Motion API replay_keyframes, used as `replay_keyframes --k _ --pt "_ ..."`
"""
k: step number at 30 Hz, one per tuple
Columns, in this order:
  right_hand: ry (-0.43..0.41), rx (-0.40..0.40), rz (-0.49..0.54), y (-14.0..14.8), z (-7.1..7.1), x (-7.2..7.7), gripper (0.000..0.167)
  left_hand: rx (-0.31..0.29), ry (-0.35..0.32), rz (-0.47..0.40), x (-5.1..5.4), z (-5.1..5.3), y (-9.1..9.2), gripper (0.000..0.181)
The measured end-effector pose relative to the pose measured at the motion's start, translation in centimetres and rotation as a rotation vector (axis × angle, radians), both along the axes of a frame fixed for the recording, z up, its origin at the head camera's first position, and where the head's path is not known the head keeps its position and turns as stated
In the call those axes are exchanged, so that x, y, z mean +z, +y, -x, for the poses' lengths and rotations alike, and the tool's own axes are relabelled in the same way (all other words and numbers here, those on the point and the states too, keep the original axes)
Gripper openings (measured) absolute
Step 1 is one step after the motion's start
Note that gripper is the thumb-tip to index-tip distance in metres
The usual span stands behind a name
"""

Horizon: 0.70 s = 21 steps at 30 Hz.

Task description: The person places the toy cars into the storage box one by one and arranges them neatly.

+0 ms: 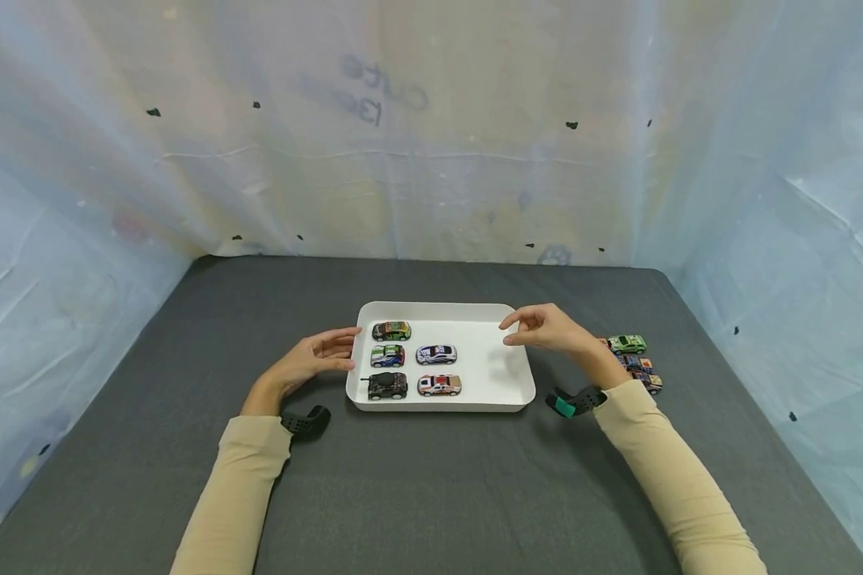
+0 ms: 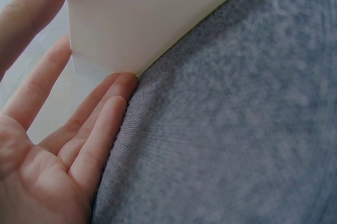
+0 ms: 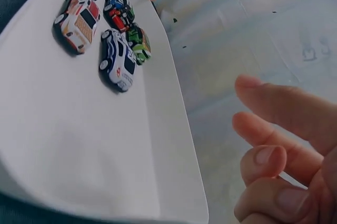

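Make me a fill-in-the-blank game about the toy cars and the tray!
1. The tray is colored ____.
2. Inside it are ____ toy cars.
3. The person's ____ hand touches the tray.
4. In the head view, other cars lie on the table, to the tray's ____.

Missing words: white; five; left; right.

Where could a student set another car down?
In the tray, right of the two white cars, near the right hand; also on the table, between the sleeves. Crowded: the tray's left part, and beside the right sleeve, where other cars cluster.
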State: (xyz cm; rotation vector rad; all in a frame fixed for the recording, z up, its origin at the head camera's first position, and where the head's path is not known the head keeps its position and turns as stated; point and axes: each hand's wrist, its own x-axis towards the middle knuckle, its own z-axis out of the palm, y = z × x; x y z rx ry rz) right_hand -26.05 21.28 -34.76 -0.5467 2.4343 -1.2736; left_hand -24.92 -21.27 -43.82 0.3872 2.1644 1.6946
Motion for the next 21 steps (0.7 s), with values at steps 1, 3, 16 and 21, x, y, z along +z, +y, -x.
replay_keyframes --k 1,3,16,21 --pt "-0.002 -0.006 0.011 0.3 -0.1 0.0 0.038 -0.002 0.001 0.0 0.0 0.0 0.0 0.078" --pt "-0.004 -0.02 0.03 0.9 -0.3 -0.1 0.039 -0.004 0.003 0.003 0.0 0.0 0.0 0.078" --pt "0.02 -0.11 -0.037 5.2 -1.0 0.5 0.037 -0.009 -0.002 -0.014 0.2 -0.1 -0.1 0.08" --pt "-0.009 -0.142 -0.077 6.9 -0.6 0.2 0.042 -0.008 -0.004 -0.02 0.2 -0.1 -0.1 0.079"
